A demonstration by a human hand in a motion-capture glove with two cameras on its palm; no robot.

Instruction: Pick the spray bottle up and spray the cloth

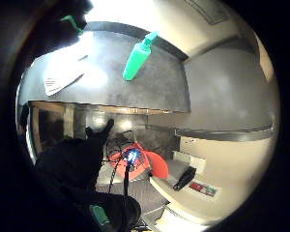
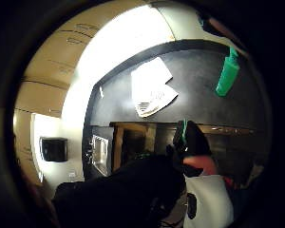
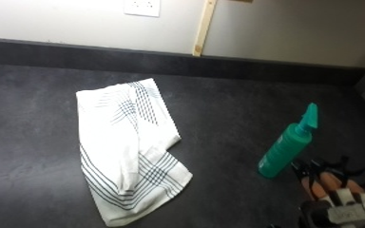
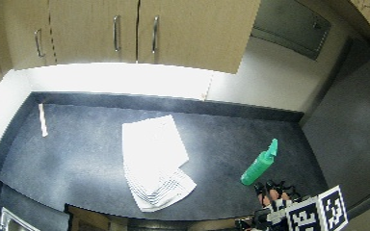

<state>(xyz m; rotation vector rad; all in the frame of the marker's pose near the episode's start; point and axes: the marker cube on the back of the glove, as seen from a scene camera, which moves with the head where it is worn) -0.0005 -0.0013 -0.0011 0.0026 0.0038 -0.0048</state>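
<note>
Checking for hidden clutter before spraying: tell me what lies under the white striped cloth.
The white cloth with dark stripes lies partly folded, flat on the dark grey speckled countertop. Only counter shows around it; whatever its folds cover cannot be seen.

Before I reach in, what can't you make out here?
- Right hand: cut off by the corner of the outside view; whether its fingers are curled or straight cannot be told.
- Bottle: its nozzle is too small to show the opening or the trigger.
- Cloth: folded over itself, so its lower layers are hidden.
- Counter: its near edge lies outside that view.
</note>
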